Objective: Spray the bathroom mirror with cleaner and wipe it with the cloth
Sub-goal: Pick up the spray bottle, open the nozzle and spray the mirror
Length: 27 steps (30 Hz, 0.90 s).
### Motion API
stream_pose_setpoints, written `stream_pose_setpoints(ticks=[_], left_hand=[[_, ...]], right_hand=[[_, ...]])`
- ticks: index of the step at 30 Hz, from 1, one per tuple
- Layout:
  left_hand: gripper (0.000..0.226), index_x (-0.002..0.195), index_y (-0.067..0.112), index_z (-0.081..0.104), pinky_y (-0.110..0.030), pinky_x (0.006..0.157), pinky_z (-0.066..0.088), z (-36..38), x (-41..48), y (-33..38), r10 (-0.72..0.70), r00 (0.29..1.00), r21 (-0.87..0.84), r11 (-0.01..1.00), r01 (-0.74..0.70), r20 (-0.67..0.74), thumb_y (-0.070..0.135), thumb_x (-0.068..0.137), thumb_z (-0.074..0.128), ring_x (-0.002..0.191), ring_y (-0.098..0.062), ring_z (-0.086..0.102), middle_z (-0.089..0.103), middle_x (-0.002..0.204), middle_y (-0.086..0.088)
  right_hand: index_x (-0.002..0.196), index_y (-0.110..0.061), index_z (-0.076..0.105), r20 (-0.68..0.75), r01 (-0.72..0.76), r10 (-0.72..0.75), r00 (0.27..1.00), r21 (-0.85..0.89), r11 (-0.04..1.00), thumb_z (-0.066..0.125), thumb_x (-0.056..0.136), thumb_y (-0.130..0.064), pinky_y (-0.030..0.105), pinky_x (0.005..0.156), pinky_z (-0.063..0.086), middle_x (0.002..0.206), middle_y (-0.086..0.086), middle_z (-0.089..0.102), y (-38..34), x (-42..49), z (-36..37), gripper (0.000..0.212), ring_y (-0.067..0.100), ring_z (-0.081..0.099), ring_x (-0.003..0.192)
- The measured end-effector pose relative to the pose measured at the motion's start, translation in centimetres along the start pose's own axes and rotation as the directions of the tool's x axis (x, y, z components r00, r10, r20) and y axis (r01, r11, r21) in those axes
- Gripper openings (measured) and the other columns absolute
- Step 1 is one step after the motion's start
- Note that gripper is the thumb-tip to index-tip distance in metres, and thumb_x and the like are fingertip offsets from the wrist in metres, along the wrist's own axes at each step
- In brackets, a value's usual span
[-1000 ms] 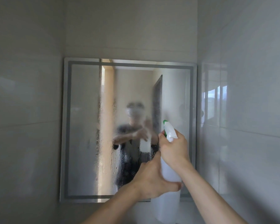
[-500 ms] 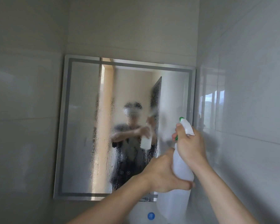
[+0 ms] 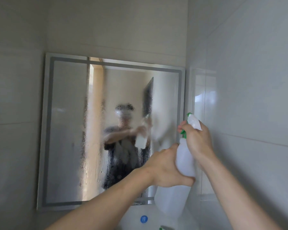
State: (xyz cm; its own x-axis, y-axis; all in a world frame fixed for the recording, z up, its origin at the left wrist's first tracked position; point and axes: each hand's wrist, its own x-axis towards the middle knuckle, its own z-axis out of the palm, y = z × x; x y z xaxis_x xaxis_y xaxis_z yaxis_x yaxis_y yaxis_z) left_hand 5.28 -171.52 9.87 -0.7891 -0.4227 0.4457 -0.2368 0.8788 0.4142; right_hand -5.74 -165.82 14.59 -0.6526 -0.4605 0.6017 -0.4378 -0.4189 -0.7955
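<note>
A square wall mirror [image 3: 65, 130] with a frosted border hangs ahead, its middle misted and streaked with running droplets. I hold a white spray bottle [image 3: 184, 156] with a green trigger in front of the mirror's right edge, nozzle toward the glass. My right hand [image 3: 196, 140] wraps the neck and trigger at the top. My left hand [image 3: 166, 166] grips the bottle's body lower down. A greyish cloth shows only in the mirror's reflection, hanging at the person's front; I cannot see it directly.
Glossy pale tiled wall [image 3: 248, 97] stands close on the right, meeting the mirror wall in a corner. A white object with a round blue sticker [image 3: 143, 219] sits below the mirror. A small green and white item [image 3: 163, 228] peeks in at the bottom edge.
Both hands and the bottle have shifted right, from the mirror's centre-right to its right edge. More of the glass looks misted, and the view has tilted slightly.
</note>
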Motion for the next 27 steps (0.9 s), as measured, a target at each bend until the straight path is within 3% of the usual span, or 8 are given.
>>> stream_pose_setpoints(ticks=[2, 4, 6, 8, 12, 17, 21, 27], left_hand=[[0.065, 0.109, 0.036, 0.048, -0.044, 0.081, 0.059, -0.4, 0.3, 0.5, 0.016, 1.0, -0.006, 1.0, -0.016, -0.012, 0.058, 0.053, 0.073, 0.094, -0.019, 0.068, 0.068, 0.099, 0.014], [0.067, 0.113, 0.037, 0.047, -0.043, 0.083, 0.058, -0.8, 0.7, 1.1, 0.037, 0.999, -0.032, 0.999, -0.038, -0.04, 0.055, 0.055, 0.075, 0.097, -0.017, 0.068, 0.069, 0.102, 0.014], [0.068, 0.116, 0.039, 0.046, -0.041, 0.085, 0.058, -1.1, 1.0, 1.9, 0.067, 0.995, -0.046, 0.996, -0.07, -0.073, 0.053, 0.057, 0.076, 0.098, -0.015, 0.068, 0.068, 0.106, 0.016], [0.068, 0.116, 0.039, 0.046, -0.04, 0.084, 0.058, -1.5, 1.2, 2.5, 0.086, 0.991, -0.024, 0.996, -0.089, -0.104, 0.054, 0.057, 0.076, 0.097, -0.014, 0.068, 0.067, 0.105, 0.017], [0.07, 0.113, 0.032, 0.043, -0.038, 0.08, 0.055, -2.0, 1.6, 3.0, 0.092, 0.987, 0.134, 0.988, -0.074, -0.133, 0.061, 0.057, 0.073, 0.092, -0.02, 0.067, 0.067, 0.099, 0.014], [0.065, 0.097, 0.035, 0.028, -0.034, 0.073, 0.039, -2.5, 1.8, 2.6, 0.141, 0.974, 0.303, 0.949, -0.083, -0.177, 0.066, 0.058, 0.068, 0.083, -0.024, 0.061, 0.064, 0.087, 0.013], [0.061, 0.092, 0.037, 0.029, -0.036, 0.074, 0.043, -3.1, 1.4, 2.1, 0.115, 0.976, 0.284, 0.957, -0.059, -0.184, 0.068, 0.054, 0.066, 0.08, -0.017, 0.059, 0.058, 0.084, 0.018], [0.073, 0.114, 0.034, 0.042, -0.04, 0.08, 0.056, -4.9, 0.6, 1.3, 0.066, 0.97, 0.182, 0.983, -0.023, -0.234, 0.063, 0.054, 0.07, 0.088, -0.017, 0.067, 0.068, 0.096, 0.015]], right_hand=[[0.079, -0.009, 0.062, 0.0, -0.007, 0.007, 1.0, -0.039, 0.999, 0.061, 0.083, -0.011, 0.019, 0.049, 0.045, 0.066, -0.005, 0.061, -0.9, 0.9, -0.3, 0.005, 0.004, 0.055, 0.045], [0.078, -0.006, 0.061, -0.015, 0.004, -0.005, 1.0, -0.073, 0.997, 0.06, 0.079, -0.019, 0.021, 0.049, 0.045, 0.058, -0.01, 0.058, -1.7, 1.6, -0.2, 0.014, 0.002, 0.053, 0.042], [0.078, -0.005, 0.064, -0.042, 0.022, -0.025, 0.999, -0.074, 0.997, 0.055, 0.073, -0.033, 0.026, 0.056, 0.046, 0.057, -0.005, 0.061, -2.6, 2.2, 0.0, 0.03, 0.003, 0.052, 0.043], [0.066, -0.012, 0.061, -0.067, 0.032, -0.036, 0.997, -0.057, 0.998, 0.053, 0.074, -0.043, 0.03, 0.062, 0.048, 0.061, 0.004, 0.068, -3.2, 2.6, 0.1, 0.033, 0.008, 0.055, 0.046], [0.054, -0.021, 0.057, -0.105, 0.033, -0.032, 0.994, 0.004, 0.999, 0.052, 0.078, -0.043, 0.032, 0.066, 0.051, 0.054, 0.003, 0.066, -3.7, 3.0, -0.1, 0.033, 0.018, 0.059, 0.056], [0.062, -0.019, 0.056, -0.092, -0.008, 0.024, 0.995, 0.174, 0.985, 0.057, 0.075, -0.037, 0.037, 0.072, 0.049, 0.048, 0.003, 0.059, -4.0, 2.7, 0.1, 0.022, 0.026, 0.056, 0.061], [0.073, -0.016, 0.062, -0.006, 0.009, -0.008, 1.0, 0.192, 0.981, 0.061, 0.081, -0.027, 0.034, 0.072, 0.047, 0.064, 0.004, 0.069, -4.0, 2.8, 0.5, 0.014, 0.021, 0.062, 0.069], [0.085, -0.021, 0.07, 0.154, 0.007, -0.043, 0.987, 0.225, 0.974, 0.067, 0.083, -0.032, 0.028, 0.071, 0.049, 0.092, 0.004, 0.08, -5.3, 2.5, 2.7, 0.012, 0.015, 0.072, 0.084]])
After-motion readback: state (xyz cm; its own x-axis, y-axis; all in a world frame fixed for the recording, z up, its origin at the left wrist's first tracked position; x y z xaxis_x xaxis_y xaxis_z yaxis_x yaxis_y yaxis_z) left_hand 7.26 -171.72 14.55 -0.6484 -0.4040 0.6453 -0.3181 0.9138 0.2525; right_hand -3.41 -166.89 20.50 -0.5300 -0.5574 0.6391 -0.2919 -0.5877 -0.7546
